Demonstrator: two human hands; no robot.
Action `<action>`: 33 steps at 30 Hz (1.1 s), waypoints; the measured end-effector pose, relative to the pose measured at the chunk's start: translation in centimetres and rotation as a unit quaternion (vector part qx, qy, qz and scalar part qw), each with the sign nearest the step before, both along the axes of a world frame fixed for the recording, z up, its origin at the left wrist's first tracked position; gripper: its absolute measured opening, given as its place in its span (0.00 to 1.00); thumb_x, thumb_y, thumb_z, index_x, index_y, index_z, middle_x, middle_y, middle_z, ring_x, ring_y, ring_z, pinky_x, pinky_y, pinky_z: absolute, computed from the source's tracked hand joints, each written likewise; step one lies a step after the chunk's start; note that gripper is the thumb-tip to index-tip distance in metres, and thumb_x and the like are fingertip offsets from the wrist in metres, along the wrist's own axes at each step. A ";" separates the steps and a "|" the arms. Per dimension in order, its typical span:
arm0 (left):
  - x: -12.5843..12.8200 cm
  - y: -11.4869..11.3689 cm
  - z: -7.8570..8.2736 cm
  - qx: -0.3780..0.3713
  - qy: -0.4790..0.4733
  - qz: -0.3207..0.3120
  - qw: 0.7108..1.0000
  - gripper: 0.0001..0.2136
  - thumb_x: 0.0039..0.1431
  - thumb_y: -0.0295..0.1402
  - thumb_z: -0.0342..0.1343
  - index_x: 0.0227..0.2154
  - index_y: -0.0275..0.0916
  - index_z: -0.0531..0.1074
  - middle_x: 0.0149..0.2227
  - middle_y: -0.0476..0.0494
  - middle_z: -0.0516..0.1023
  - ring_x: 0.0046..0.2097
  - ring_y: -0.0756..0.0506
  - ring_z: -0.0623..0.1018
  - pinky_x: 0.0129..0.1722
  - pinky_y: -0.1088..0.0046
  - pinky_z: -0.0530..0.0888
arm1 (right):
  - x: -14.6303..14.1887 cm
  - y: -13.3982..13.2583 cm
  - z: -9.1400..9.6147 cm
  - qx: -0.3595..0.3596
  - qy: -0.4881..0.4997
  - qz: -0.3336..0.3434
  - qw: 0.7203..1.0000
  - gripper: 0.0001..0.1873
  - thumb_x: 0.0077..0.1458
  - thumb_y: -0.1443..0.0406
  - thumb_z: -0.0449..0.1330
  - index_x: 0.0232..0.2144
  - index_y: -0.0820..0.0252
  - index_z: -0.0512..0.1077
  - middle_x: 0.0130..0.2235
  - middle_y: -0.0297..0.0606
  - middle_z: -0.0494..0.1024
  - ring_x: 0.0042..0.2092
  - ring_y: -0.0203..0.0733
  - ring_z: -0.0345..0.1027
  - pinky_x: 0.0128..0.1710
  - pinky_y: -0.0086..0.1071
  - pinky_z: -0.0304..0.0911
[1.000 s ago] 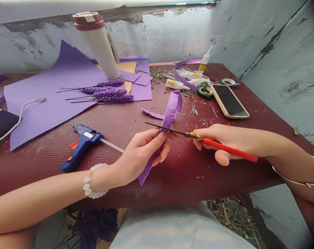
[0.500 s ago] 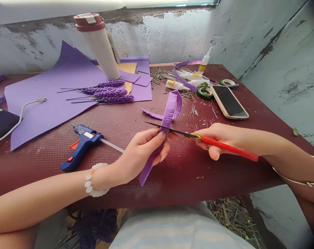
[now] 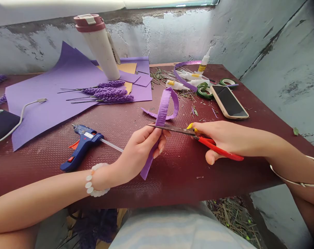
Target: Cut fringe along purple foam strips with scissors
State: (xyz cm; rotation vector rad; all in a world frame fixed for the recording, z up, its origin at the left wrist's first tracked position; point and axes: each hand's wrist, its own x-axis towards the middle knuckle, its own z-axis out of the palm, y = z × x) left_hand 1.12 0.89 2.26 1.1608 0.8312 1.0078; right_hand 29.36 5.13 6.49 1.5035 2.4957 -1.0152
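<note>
Pinches a purple paper strip (image 3: pixel 162 110) between thumb and fingers of the left hand (image 3: pixel 140 152), above the maroon table (image 3: pixel 185 174), right of the blue glue gun (image 3: pixel 81 145); grips red-handled scissors (image 3: pixel 198 135) in the right hand (image 3: pixel 225 138), blades lying across the strip beside the left fingertips.

Open passage: bare table (image 3: pixel 188 176) along the near edge, below both hands. A second bare patch lies between the paper strip (image 3: pixel 162 110) and the phone (image 3: pixel 229 101), with only fine clippings on it. The left approach is narrowed by the glue gun (image 3: pixel 80 147), its glue stick reaching the left hand (image 3: pixel 141 150). The far right corner is crowded: phone, tape rolls (image 3: pixel 205 90) and glue bottles (image 3: pixel 176 84) lie close together. A tall flask (image 3: pixel 100 45) stands upright at the back on the purple sheet (image 3: pixel 43 103), with lavender stems (image 3: pixel 107 92) lying before it. The wall (image 3: pixel 276 62) closes the right side. Scissors (image 3: pixel 177 129) in the right hand (image 3: pixel 224 138) bar the gap between the hands
</note>
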 end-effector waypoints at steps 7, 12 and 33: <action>0.0 0.3 0.5 0.028 0.065 -0.011 0.997 0.29 0.77 0.55 0.72 0.26 0.41 0.73 0.24 0.53 0.73 0.25 0.52 0.67 0.29 0.70 0.65 | -0.1 0.0 -1.3 0.086 -0.002 0.012 0.996 0.42 0.46 0.24 0.73 0.43 0.47 0.73 0.43 0.44 0.83 0.45 0.68 0.80 0.45 0.49 0.69; 0.0 0.3 0.7 0.049 0.089 -0.009 0.995 0.25 0.81 0.46 0.67 0.27 0.42 0.72 0.25 0.53 0.73 0.24 0.52 0.67 0.29 0.70 0.65 | -0.1 0.0 -1.5 0.097 0.001 0.003 0.995 0.40 0.46 0.25 0.74 0.38 0.44 0.66 0.36 0.36 0.82 0.38 0.61 0.80 0.40 0.45 0.66; 0.1 0.0 0.9 0.033 0.104 -0.005 0.994 0.26 0.79 0.50 0.68 0.26 0.41 0.72 0.24 0.51 0.73 0.25 0.51 0.67 0.29 0.70 0.66 | 0.5 0.4 -2.5 0.123 0.006 0.022 0.992 0.38 0.65 0.20 0.57 0.36 0.43 0.62 0.28 0.36 0.80 0.28 0.57 0.75 0.35 0.44 0.56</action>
